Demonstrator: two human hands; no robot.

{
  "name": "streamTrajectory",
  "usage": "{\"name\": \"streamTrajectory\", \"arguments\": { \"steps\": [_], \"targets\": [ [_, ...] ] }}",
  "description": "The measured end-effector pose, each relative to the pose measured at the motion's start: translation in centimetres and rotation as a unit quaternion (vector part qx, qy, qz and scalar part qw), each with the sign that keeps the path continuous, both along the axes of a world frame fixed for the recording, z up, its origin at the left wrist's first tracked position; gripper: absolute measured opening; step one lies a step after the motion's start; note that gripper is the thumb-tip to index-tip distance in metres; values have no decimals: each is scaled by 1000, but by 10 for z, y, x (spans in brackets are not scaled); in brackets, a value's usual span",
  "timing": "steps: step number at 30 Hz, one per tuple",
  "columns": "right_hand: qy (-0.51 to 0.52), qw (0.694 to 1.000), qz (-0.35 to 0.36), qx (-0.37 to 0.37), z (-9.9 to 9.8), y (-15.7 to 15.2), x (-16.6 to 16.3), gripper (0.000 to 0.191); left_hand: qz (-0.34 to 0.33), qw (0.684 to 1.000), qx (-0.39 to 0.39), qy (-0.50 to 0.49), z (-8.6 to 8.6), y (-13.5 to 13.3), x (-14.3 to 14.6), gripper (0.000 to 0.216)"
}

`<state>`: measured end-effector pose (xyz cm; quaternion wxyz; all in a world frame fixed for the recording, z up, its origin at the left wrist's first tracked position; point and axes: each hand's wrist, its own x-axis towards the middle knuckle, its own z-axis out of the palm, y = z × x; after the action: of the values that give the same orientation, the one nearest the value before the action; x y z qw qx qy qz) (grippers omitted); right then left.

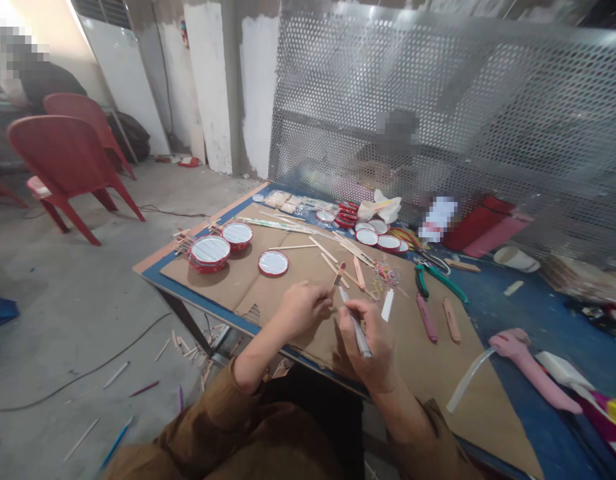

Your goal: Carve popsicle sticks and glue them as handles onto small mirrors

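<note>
My left hand is closed around a thin wooden craft stick whose tip points up and away from me. My right hand grips a white and grey marker pen, its tip meeting the stick near my left fingers. Both hands hover over a brown cardboard sheet that covers a blue table. Red-rimmed round lids lie at the cardboard's left, one more lid nearer the middle.
Loose wooden sticks, green-handled pliers, pink cutters, rubber bands and a pink glue gun lie on the table. Red plastic chairs stand at the left. A perforated metal screen backs the table. Stick scraps litter the floor.
</note>
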<state>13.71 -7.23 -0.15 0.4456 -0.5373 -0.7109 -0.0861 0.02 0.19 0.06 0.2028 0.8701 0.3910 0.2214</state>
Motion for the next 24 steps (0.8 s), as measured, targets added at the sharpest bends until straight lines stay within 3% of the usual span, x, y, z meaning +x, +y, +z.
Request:
{"name": "streamTrajectory", "arguments": {
  "steps": [24],
  "targets": [
    [-15,1000,12,-12,4,0,-2,10,0,1000,-13,-20,0,-1,-2,18]
  ]
}}
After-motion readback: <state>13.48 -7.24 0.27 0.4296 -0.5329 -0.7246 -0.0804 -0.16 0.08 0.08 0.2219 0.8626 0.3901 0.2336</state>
